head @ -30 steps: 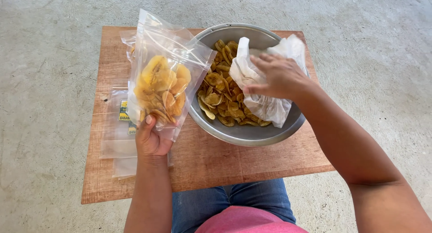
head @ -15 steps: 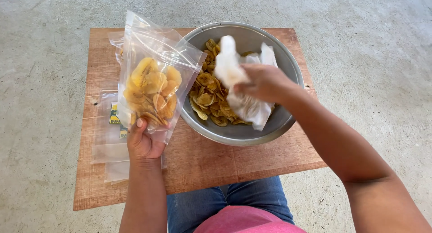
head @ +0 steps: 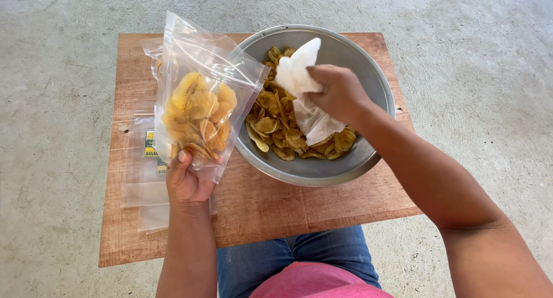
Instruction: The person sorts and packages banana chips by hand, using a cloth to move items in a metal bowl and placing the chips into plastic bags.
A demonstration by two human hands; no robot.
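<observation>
My left hand [head: 187, 180] holds a clear plastic bag [head: 199, 96] upright by its bottom, above the left half of a wooden board [head: 299, 203]. The bag is open at the top and partly filled with yellow banana chips. My right hand [head: 340, 93] is inside a large metal bowl [head: 314, 171] and grips a white plastic bag [head: 302, 99] crumpled over the loose chips [head: 276, 128] there. The bag's mouth leans against the bowl's left rim.
A stack of flat empty clear bags with small labels [head: 144, 177] lies on the board under my left hand. The board rests over my lap, blue jeans and a pink top showing below. Rough concrete floor surrounds everything.
My right hand with the white plastic has shifted left across the bowl, toward the open bag. The bag in my left hand stays at about the same place.
</observation>
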